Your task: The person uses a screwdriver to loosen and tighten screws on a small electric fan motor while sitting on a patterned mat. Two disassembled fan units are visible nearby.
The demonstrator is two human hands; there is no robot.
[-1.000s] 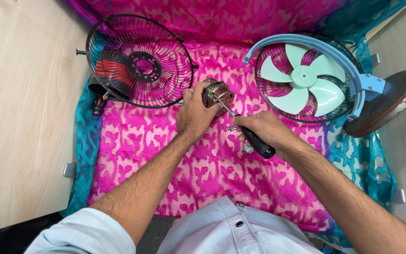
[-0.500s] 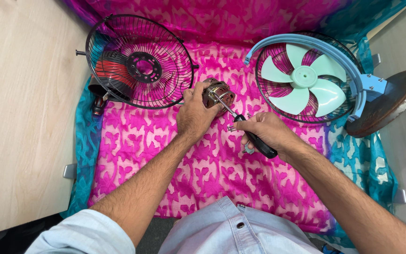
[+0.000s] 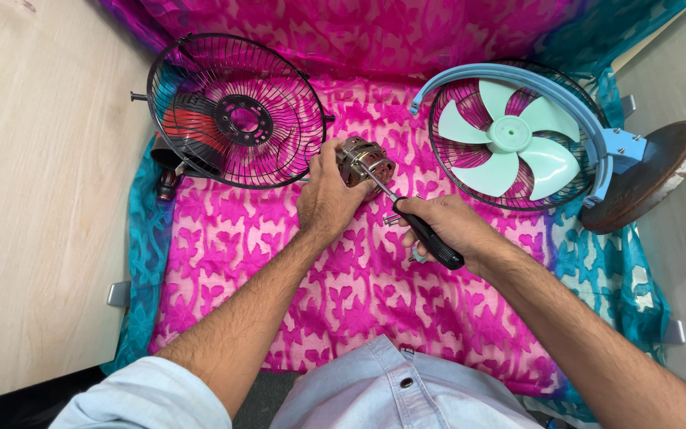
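Motor sits centre frame on the pink patterned cloth, left hand wrapped around it, fingers closed on the housing. Right hand grips a black-handled screwdriver, fingers closed on the handle, tip on the motor's top. Black wire fan guard upper left. Blue-framed fan with mint blades upper right, brown round base beside it.

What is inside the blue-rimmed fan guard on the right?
Inside the blue-rimmed fan guard sits a pale green blade; pink cloth shows through the wires. Whatever lies behind the blade's hub is hidden.
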